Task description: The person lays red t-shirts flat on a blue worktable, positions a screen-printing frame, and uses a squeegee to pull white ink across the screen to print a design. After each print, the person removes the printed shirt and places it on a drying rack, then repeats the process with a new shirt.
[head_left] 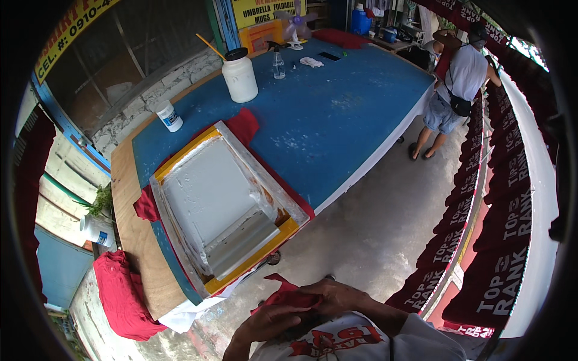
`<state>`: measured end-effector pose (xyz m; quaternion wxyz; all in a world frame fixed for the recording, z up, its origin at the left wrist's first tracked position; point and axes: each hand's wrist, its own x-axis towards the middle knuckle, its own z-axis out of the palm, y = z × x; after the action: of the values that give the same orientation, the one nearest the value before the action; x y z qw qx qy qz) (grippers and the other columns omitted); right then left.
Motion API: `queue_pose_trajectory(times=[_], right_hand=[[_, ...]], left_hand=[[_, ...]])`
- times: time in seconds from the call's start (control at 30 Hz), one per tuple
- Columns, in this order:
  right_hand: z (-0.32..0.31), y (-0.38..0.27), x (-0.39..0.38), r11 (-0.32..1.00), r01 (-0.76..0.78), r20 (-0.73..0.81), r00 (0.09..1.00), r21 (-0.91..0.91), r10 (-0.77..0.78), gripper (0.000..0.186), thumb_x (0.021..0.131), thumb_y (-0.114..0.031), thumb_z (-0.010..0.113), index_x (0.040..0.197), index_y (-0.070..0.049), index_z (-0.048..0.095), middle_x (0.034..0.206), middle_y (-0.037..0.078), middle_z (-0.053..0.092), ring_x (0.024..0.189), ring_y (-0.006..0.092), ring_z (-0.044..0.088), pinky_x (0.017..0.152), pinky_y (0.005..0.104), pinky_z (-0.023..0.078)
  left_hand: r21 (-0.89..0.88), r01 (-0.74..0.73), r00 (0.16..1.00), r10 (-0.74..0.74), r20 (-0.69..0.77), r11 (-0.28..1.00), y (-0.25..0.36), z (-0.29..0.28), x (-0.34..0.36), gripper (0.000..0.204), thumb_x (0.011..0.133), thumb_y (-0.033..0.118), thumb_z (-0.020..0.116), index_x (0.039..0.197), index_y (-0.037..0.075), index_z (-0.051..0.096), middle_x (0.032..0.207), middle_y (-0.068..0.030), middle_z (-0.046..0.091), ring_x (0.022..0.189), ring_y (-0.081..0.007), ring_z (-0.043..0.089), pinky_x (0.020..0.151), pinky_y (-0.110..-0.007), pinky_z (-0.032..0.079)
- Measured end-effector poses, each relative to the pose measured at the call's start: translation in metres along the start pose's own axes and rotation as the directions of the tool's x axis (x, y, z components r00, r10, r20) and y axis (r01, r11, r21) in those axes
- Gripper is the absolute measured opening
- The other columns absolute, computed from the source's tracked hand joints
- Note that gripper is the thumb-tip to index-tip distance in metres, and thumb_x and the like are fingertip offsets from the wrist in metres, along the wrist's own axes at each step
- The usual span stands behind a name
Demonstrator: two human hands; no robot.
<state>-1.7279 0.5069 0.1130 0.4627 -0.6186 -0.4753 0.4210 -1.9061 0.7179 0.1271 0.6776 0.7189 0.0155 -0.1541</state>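
A piece of red cloth [286, 295] is bunched up in front of my white shirt, held off the table. My left hand [270, 322] is closed on its lower left side, and my right hand [339, 297] grips it from the right. Some fingertips are hidden in the folds. Just ahead of my hands, a screen printing frame [289, 228] with yellow and silver edges lies on the table. A wide grey squeegee [241, 242] rests across its near end, over a whitish screen. Red fabric [244, 125] sticks out from beneath the frame.
The blue-topped table [355, 126] carries a large white jar [241, 81], a small white tub [170, 117] and a spray bottle [278, 66]. Folded red fabric [123, 295] hangs at its left corner. Printed dark-red cloths [445, 259] line the right side. Another person [466, 78] stands beyond.
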Motion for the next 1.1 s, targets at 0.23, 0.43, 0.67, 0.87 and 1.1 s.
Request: queue_pose_trajectory(times=[0.23,0.43,0.67,0.87,1.1], right_hand=[[-0.141,-0.031,-0.081,0.975,0.18,-0.211,0.966,0.134,-0.149,0.053,0.096,-0.003,0.07,0.149,-0.004,0.067,0.111,0.024,0.08,0.087,0.0272,0.074,0.088,0.038,0.058],[-0.272,-0.065,-0.101,0.898,0.4,-0.297,0.849,-0.181,-0.438,0.044,0.095,-0.009,0.073,0.139,-0.001,0.073,0.108,0.024,0.078,0.086,0.0379,0.074,0.082,0.0398,0.058],[-0.42,-0.095,-0.133,0.902,0.251,-0.561,0.715,-0.351,-0.417,0.037,0.089,-0.003,0.069,0.125,0.004,0.074,0.093,0.019,0.074,0.077,0.0341,0.069,0.076,0.0384,0.056],[-0.528,-0.109,-0.145,0.782,-0.202,-0.725,0.559,-0.589,-0.402,0.033,0.076,-0.007,0.071,0.109,0.001,0.071,0.08,0.021,0.062,0.072,0.0414,0.06,0.069,0.0446,0.052],[-0.631,-0.087,-0.151,0.602,-0.28,-0.629,0.588,-0.748,-0.509,0.044,0.069,-0.016,0.076,0.112,-0.005,0.078,0.09,0.016,0.069,0.093,0.0373,0.064,0.085,0.0473,0.053]], left_hand=[[0.649,-0.187,0.88,0.419,-0.223,0.737,0.005,0.021,0.158,0.066,0.085,0.009,0.095,0.142,0.004,0.062,0.125,-0.0172,0.076,0.121,-0.0313,0.075,0.102,-0.046,0.062],[0.325,-0.306,0.944,0.331,-0.022,0.895,-0.048,0.025,0.339,0.047,0.083,0.005,0.09,0.128,0.006,0.074,0.115,-0.0174,0.078,0.114,-0.0381,0.076,0.102,-0.048,0.058],[0.213,-0.195,0.972,0.217,-0.085,0.957,-0.048,0.059,0.503,0.027,0.105,0.009,0.075,0.13,-0.002,0.071,0.122,-0.0182,0.077,0.104,-0.0256,0.08,0.076,-0.035,0.069],[-0.058,-0.229,0.967,0.221,-0.125,0.972,0.053,0.085,0.61,0.051,0.106,0.015,0.076,0.149,-0.002,0.054,0.136,-0.0201,0.068,0.121,-0.025,0.072,0.091,-0.037,0.065],[0.171,-0.54,0.81,0.564,-0.158,0.824,0.163,0.122,0.687,0.089,0.091,0.023,0.092,0.16,-0.004,0.044,0.152,-0.0251,0.056,0.139,-0.0356,0.061,0.114,-0.046,0.052]])
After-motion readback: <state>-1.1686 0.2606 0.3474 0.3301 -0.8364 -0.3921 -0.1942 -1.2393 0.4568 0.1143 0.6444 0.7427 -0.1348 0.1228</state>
